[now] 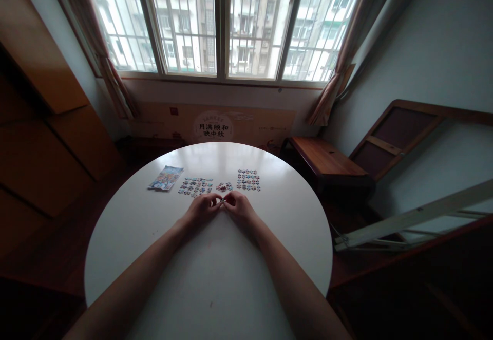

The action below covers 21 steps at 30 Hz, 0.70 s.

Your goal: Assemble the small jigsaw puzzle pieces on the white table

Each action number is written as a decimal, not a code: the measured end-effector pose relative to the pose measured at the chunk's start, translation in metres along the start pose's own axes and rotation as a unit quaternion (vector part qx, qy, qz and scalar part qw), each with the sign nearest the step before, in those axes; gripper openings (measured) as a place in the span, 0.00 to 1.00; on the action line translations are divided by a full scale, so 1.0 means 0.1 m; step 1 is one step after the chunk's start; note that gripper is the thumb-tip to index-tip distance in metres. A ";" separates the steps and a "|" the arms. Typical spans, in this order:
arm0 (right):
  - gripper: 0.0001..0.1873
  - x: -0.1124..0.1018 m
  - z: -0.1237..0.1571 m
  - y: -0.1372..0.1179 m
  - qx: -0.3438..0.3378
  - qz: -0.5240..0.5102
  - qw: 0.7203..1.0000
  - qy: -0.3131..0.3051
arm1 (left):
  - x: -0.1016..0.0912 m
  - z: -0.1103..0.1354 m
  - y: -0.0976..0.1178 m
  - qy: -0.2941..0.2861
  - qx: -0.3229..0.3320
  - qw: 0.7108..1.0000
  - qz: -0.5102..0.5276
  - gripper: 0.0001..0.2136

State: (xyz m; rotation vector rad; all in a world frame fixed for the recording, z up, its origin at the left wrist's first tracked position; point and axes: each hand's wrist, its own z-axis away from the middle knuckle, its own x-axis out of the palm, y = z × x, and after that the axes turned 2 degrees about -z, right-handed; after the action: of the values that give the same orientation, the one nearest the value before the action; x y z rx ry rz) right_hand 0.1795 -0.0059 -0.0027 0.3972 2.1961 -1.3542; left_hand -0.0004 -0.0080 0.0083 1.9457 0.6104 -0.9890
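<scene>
Both hands meet over the middle of a round white table. My left hand (204,206) is closed, thumb and fingers pinching a small puzzle piece (223,201). From the other side my right hand (238,206) pinches at the same spot; whether one piece or two are between the fingertips is too small to tell. Just beyond the fingers lies a small pile of jigsaw pieces (224,187). Spread rows of loose pieces (195,186) are to the left of it, and a neater block of rows (248,180) is to the right.
A colourful picture sheet (167,178) lies on the left of the white table (215,278). Behind the table, a printed banner (246,119) runs below the barred window. A wooden bench (323,156) stands at the right, near a leaning wooden frame (396,134).
</scene>
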 end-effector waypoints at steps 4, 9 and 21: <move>0.02 0.00 0.00 -0.01 -0.001 -0.002 1.000 0.003 | 0.00 0.00 0.00 0.002 0.001 1.000 -0.001 0.11; 0.02 0.00 0.01 -0.01 -0.003 -0.002 1.000 0.006 | -0.01 0.00 0.01 0.001 -0.003 1.000 -0.001 0.11; 0.02 0.00 0.01 -0.01 0.003 0.000 1.000 0.005 | 0.01 0.00 -0.02 -0.002 0.000 1.000 0.001 0.11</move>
State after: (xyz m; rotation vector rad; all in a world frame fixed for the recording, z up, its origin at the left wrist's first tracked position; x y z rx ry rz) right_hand 0.1789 -0.0068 -0.0023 0.4088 2.2001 -1.3624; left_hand -0.0010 -0.0075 0.0063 1.9441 0.6061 -0.9906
